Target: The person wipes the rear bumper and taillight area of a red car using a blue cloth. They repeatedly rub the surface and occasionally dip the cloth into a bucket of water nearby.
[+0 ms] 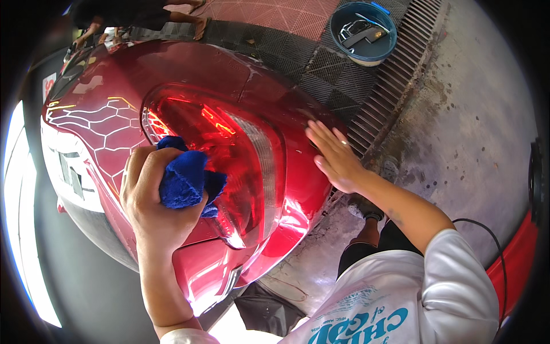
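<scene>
My left hand (157,198) grips a bunched blue microfiber cloth (182,178) over the inner side of a red car's tail light (232,163). Part of the lamp is hidden behind the cloth and hand. Whether the cloth presses on the lens, I cannot tell. My right hand (337,157) is laid flat, holding nothing, at the corner of the red rear bumper (296,150), with the thumb spread from the fingers. A clear strip (260,159) runs down the outer part of the lamp. Hexagonal light reflections show on the glossy red body panel (105,124).
A blue bucket (364,53) holding tools stands beyond the bumper, beside a metal drain grate (386,103). Black and red floor tiles (283,17) lie behind it. Another person's leg (187,19) is at the top left. A black bag (268,309) lies below the car. A cable (494,241) hangs at right.
</scene>
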{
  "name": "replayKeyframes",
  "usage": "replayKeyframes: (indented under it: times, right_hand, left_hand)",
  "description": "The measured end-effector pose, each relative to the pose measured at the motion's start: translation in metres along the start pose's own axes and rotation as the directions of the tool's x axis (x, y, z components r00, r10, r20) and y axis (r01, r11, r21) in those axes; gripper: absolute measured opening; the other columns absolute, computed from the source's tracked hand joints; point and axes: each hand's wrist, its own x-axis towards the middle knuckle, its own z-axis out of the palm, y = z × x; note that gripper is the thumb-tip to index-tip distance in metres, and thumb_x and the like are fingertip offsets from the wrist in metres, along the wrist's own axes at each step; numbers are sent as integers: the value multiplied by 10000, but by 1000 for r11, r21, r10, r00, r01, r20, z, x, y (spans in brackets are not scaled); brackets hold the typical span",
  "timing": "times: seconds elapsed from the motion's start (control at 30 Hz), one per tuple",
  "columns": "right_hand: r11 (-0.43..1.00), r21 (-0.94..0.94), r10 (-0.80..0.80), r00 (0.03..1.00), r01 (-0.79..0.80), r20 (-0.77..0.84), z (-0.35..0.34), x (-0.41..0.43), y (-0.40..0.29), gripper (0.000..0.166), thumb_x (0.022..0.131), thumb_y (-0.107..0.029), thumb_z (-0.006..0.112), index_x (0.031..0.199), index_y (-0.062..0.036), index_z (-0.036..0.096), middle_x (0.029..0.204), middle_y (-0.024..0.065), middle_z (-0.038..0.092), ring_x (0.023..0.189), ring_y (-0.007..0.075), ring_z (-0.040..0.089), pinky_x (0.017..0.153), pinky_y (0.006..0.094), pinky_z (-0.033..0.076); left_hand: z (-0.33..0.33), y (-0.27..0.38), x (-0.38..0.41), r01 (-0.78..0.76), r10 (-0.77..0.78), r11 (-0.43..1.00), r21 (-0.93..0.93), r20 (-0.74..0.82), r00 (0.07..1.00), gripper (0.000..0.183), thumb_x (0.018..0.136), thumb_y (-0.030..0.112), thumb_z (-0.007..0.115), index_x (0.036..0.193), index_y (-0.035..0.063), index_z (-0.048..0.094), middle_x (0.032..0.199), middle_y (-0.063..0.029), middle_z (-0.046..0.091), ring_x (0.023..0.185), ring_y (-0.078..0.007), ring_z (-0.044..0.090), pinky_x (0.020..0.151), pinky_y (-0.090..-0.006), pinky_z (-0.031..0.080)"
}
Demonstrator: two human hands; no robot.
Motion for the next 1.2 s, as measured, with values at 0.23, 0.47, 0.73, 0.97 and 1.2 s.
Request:
replayKeyframes:
  times: [0.23, 0.47, 0.73, 0.97, 1.2]
  right_hand:
    - [990, -134, -60, 993, 46, -97, 5, 5, -38, 677, 1125, -312, 490, 1696, -16, 283, 1774, 215, 257, 1640, 409, 239, 1324, 575, 173]
    - [995, -97, -32, 996, 24, -80, -4, 37, -50, 696, 1140, -386, 432, 1722, -49, 252, 1793, 212, 214, 1657, 409, 197, 1326, 621, 121]
    - [977, -211, -40, 988, 7, -152, 18, 10, -56, 639, 1157, -368, 402, 1712, -72, 290, 1795, 124, 270, 1660, 322, 235, 1323, 643, 114]
    - [965, 257, 25, 962, 47, -271, -1, 70, 17, 561, 1176, -381, 378, 1622, -52, 469, 1713, 180, 417, 1609, 320, 363, 1327, 546, 241]
    - [973, -218, -21, 915, -74, -402, 95, -47, -21, 642, 1158, -350, 417, 1709, -51, 276, 1788, 184, 247, 1661, 354, 215, 1313, 577, 210]
  left_hand:
    - [2, 1, 1, -45, 46, 999, 30, -36, 998, 458, 628, 37, 833, 1066, 57, 700, 1025, -108, 665, 927, -323, 687, 844, -425, 543]
    - [6, 2, -2, -75, 79, 996, 52, -71, 994, 480, 608, 43, 838, 1069, 73, 709, 995, -106, 662, 908, -333, 685, 822, -441, 545]
    - [2, 7, -5, -45, 47, 998, 47, -53, 997, 461, 643, 52, 832, 1083, 88, 698, 986, -103, 646, 924, -347, 678, 829, -453, 535]
    - [3, 1, -9, -81, 86, 994, 68, -74, 994, 487, 671, 63, 827, 1138, 85, 695, 1047, -112, 681, 964, -371, 697, 843, -463, 544]
    - [6, -1, -14, -48, 57, 992, 116, -71, 996, 482, 719, 151, 830, 1180, 85, 702, 1081, -128, 697, 1001, -380, 715, 865, -469, 555]
